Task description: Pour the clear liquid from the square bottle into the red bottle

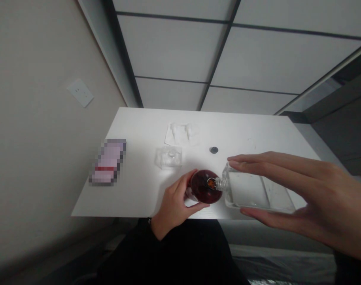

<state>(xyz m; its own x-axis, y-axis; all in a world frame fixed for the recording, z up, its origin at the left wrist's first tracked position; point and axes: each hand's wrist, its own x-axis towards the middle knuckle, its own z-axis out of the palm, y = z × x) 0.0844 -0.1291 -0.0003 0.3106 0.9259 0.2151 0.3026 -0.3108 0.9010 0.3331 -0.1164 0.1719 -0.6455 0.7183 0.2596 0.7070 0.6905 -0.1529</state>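
My left hand [177, 200] wraps round a dark amber bottle [206, 194] that stands upright near the table's front edge. In my right hand [310, 194] is a clear square glass bottle [251, 192], tipped on its side with the fingers along one face and the thumb along the other. Its threaded neck points left and meets the amber bottle's mouth. Whether liquid is passing between the two cannot be made out. Beyond them lies a small dark round cap [214, 150].
Left of the bottles a clear glass container [169, 157] lies on the white table [133, 198]. Behind it are white pieces [182, 133] on a thin sheet. A pixelated pink and dark flat item [107, 162] lies at the left edge. A wall with an outlet [80, 93] borders the left.
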